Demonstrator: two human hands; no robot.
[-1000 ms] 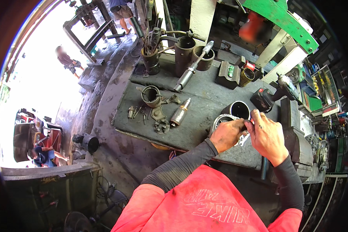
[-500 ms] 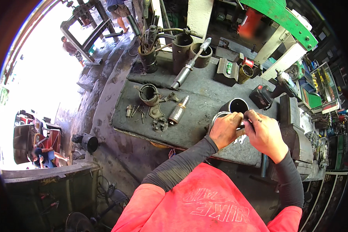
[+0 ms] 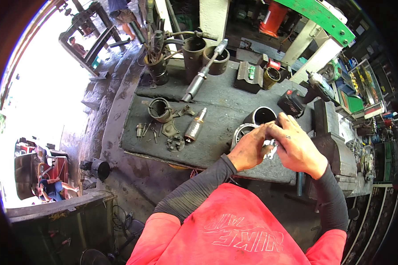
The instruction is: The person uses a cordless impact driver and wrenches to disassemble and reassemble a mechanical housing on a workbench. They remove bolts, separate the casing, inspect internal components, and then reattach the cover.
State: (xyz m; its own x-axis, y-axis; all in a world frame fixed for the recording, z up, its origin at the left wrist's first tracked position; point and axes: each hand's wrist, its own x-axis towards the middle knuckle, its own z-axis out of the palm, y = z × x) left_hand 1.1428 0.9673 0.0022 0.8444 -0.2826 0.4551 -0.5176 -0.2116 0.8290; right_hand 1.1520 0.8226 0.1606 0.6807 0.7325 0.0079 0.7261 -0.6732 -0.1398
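My left hand [image 3: 250,149] and my right hand [image 3: 299,148] meet above the near right part of the dark workbench [image 3: 208,152]. Both have their fingers curled in and pressed together at the tips; whatever they pinch is hidden. Just below the fingers shows a shiny metal piece with forked ends [image 3: 272,151]; I cannot tell whether it is held or lies on the bench. Behind my left hand sits a round metal housing [image 3: 238,131], partly covered. An open black metal cylinder [image 3: 263,115] stands just beyond my hands.
A motor armature [image 3: 195,126], a ring-shaped housing [image 3: 160,110] and small bolts [image 3: 147,130] lie at left. Farther back are a long metal tool [image 3: 203,75] and tool-filled cans [image 3: 157,72]. A cordless impact wrench [image 3: 311,90] and a vise [image 3: 334,148] are at right.
The whole view has shifted, so the bench sits farther left and higher. My hands have tilted, uncovering more of the round housing. Both stay close together with fingers pinched.
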